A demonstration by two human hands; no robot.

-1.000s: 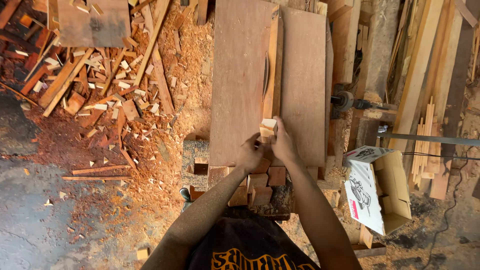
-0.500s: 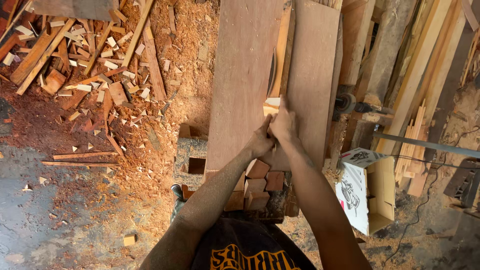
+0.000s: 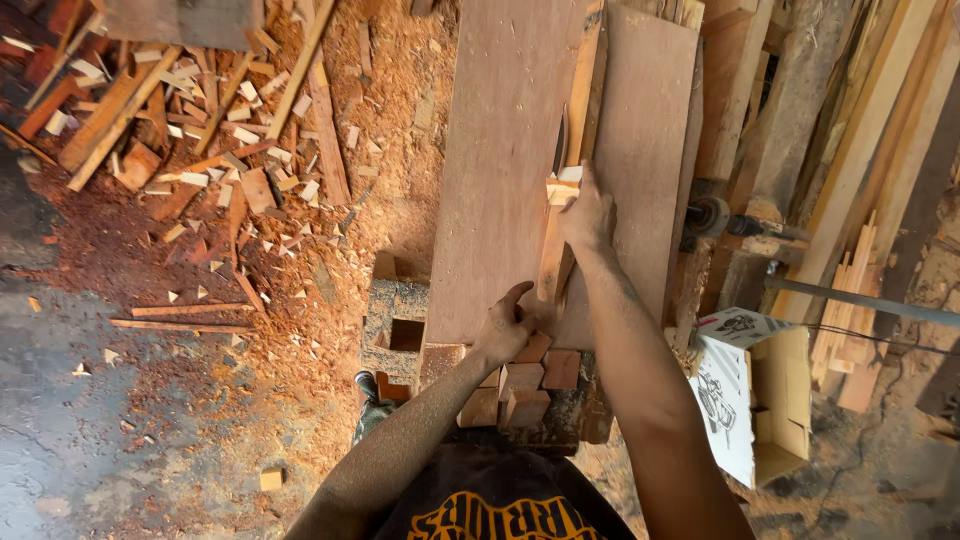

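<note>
Since half a second ago your hands have parted: the right hand (image 3: 588,215) has gone farther up the saw table (image 3: 500,180), while the left hand (image 3: 508,328) has dropped back to the near edge.

In the head view, your right hand lies flat with fingers pressed together on top of a small pale wood block (image 3: 562,190), which sits under your fingertips at the far end of a narrow wood strip (image 3: 556,255). The block is just beside the dark saw blade (image 3: 561,150) that rises from the slot between the two broad boards. Your left hand curls around the near end of the same strip, thumb on its left side, fingers closed on it.

Just near of your left hand sits a cluster of reddish cut blocks (image 3: 525,385). To the right stands an open cardboard box (image 3: 760,400). Offcuts and sawdust (image 3: 220,170) cover the floor to the far left.
</note>
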